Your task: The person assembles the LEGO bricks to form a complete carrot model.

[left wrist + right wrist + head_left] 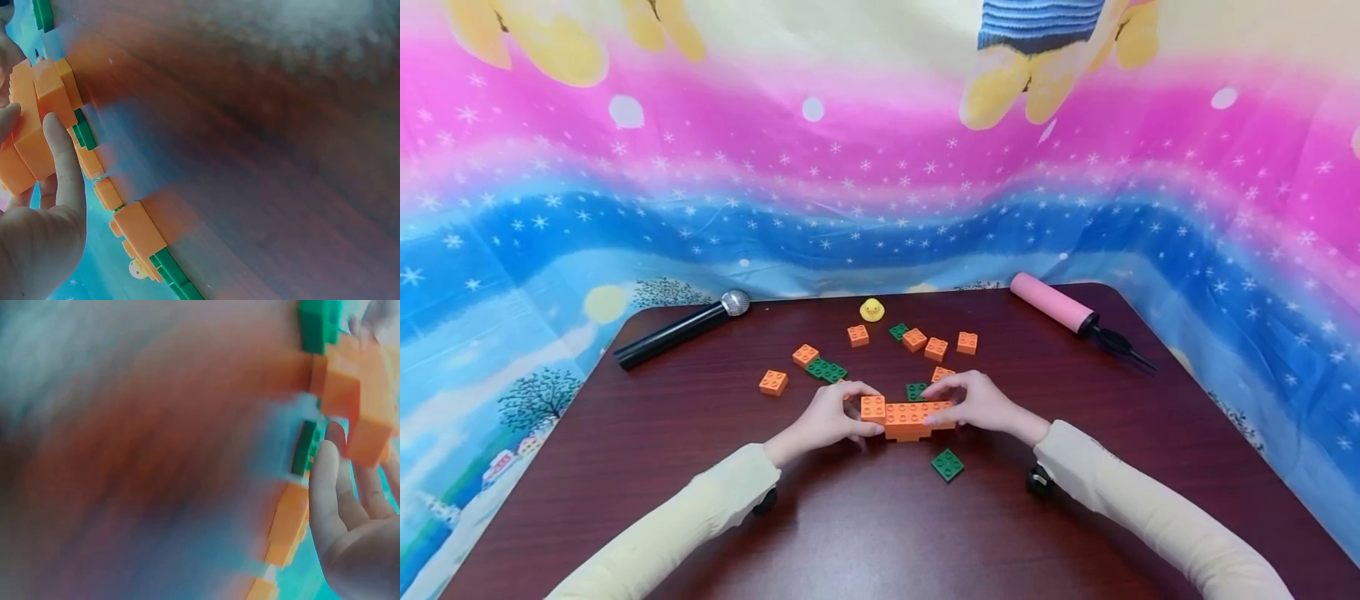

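Note:
Between the two hands stands a built-up orange toy-brick structure (908, 417), with smaller orange bricks under its middle. At its left end, the left hand (830, 414) pinches a studded orange brick (872, 406), the thumb in front and fingers behind. The right hand (981, 404) grips the right end, its fingertips partly covering the bricks there. In the left wrist view the left thumb (62, 147) lies along the orange bricks' side. The right wrist view shows the right hand (369, 550) around the structure's end. Right in front lies a green brick (947, 465).
Loose orange bricks (772, 382) and green bricks (827, 370) are scattered behind the hands. A yellow duck toy (872, 310) stands at the table's back edge. A black microphone (681, 331) lies at back left, a pink hand pump (1052, 304) at back right.

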Available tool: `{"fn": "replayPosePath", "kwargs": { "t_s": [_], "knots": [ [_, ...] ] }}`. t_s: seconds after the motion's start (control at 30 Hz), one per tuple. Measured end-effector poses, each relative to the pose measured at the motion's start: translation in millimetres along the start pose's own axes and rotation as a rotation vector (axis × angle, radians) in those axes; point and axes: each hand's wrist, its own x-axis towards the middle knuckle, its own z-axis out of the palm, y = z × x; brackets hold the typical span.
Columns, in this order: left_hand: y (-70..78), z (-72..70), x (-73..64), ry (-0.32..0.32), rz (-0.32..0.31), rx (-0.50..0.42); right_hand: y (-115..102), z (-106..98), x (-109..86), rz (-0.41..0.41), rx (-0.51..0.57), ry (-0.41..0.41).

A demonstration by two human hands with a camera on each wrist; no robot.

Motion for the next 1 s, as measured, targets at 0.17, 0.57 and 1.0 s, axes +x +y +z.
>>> {"fn": "replayPosePath", "kwargs": {
  "t_s": [0.17, 0.57, 1.0],
  "knots": [
    [-0.4, -0.7, -1.0, 0.008, -0.003, 0.001, 8.6, -15.4, 1.5, 0.107, 0.115, 0.106],
    [-1.8, 0.6, 0.4, 0.045, 0.041, 0.130, 29.1, -23.7, 11.6, 0.291, 0.213, 0.183],
    [-4.5, 1.2, 0.7, 0.067, 0.055, 0.171, 31.8, -18.6, 24.4, 0.336, 0.198, 0.062]
  ]
}}
